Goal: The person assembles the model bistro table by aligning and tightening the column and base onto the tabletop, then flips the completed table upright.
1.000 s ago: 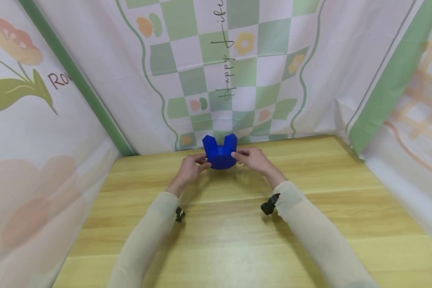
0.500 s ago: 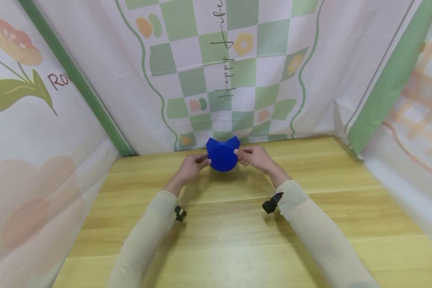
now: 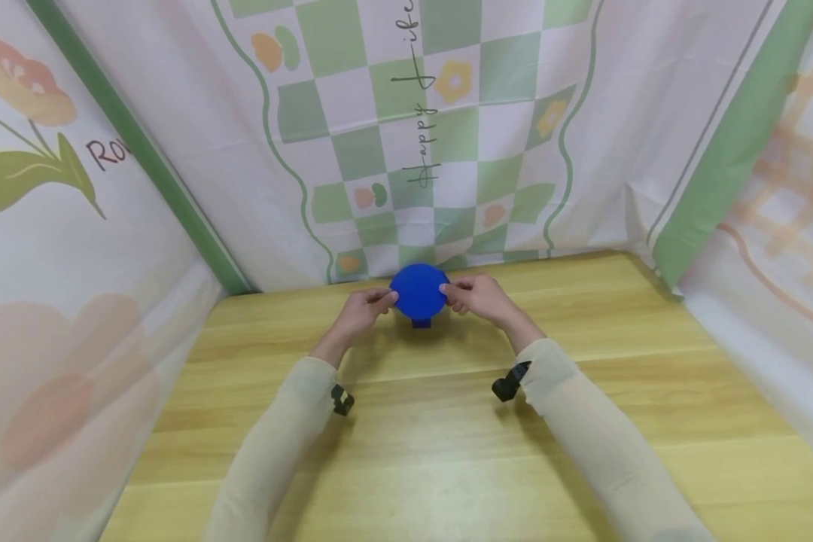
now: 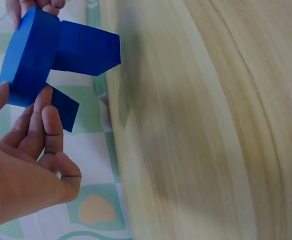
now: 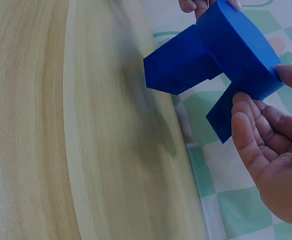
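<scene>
Both hands hold a blue round-topped object with block-like legs (image 3: 418,292) near the table's far edge. Its flat disc faces the head camera. One leg pokes out below the disc there, and the other legs are mostly hidden. My left hand (image 3: 362,310) pinches the disc's left rim between thumb and fingers. On the opposite rim, my right hand (image 3: 481,297) pinches it likewise. In the left wrist view, a thick leg (image 4: 88,47) and a smaller one stick out from the disc (image 4: 28,60) toward the table side. The right wrist view also shows a thick leg (image 5: 180,62).
A wood-grain table (image 3: 406,452) lies under both forearms. Behind it hangs a checkered cloth (image 3: 447,150), with printed cloth walls at the left (image 3: 54,301) and right (image 3: 779,248). Black wrist cameras sit below the left (image 3: 342,400) and right (image 3: 508,384) cuffs.
The blue object has turned in the hands: two prongs that pointed up at the back have dropped from sight, the disc faces upward, and a leg shows below. The hands barely moved.
</scene>
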{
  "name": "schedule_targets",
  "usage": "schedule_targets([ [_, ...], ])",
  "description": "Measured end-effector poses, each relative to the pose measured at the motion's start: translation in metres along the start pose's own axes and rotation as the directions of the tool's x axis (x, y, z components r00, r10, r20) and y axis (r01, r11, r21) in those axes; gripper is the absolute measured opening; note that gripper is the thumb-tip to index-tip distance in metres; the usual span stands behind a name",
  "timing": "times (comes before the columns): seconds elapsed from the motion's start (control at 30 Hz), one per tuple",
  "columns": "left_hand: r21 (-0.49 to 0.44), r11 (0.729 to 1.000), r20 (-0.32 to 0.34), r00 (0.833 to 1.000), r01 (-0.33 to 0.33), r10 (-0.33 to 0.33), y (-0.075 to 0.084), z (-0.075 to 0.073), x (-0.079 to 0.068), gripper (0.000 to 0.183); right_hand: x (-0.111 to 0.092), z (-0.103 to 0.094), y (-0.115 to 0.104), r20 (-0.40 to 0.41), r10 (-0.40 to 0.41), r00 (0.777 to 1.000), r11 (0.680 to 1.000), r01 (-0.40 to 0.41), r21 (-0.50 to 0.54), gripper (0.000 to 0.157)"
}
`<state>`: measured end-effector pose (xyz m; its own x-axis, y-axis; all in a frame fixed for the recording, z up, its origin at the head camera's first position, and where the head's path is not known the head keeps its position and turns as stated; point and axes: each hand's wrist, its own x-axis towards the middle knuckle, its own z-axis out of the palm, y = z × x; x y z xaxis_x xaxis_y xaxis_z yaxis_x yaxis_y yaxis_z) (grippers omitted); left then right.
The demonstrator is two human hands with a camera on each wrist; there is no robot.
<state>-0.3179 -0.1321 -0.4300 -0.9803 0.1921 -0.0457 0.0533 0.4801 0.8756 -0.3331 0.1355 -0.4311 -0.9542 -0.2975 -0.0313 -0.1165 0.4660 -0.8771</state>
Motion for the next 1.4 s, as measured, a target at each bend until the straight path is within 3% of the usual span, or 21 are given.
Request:
schedule_targets([
  [0.37,-0.07,0.994,-0.056,0.995,0.079,-0.083,0.002,0.004,0.002,0.039,-0.001,0.001,-0.003,-0.002,0.072,0.997,0.997,-0.072,-0.006,0.059],
  [0.7,-0.071,0.993,-0.052,0.994,0.095,-0.099,-0.001,0.007,0.001,0.038,0.001,0.004,0.005,0.016,0.091,0.996,0.993,-0.09,-0.074,0.06],
  [1.2,0.002,0.996,-0.057,0.995,0.087,-0.087,-0.005,0.011,-0.004,0.039,0.0,0.009,0.008,0.047,0.107,0.993,0.99,-0.102,-0.094,0.06],
  [1.4,0.116,0.992,-0.009,0.998,0.056,-0.055,-0.006,0.005,-0.011,0.043,-0.003,0.004,0.013,0.061,0.104,0.993,0.989,-0.097,-0.112,0.058],
])
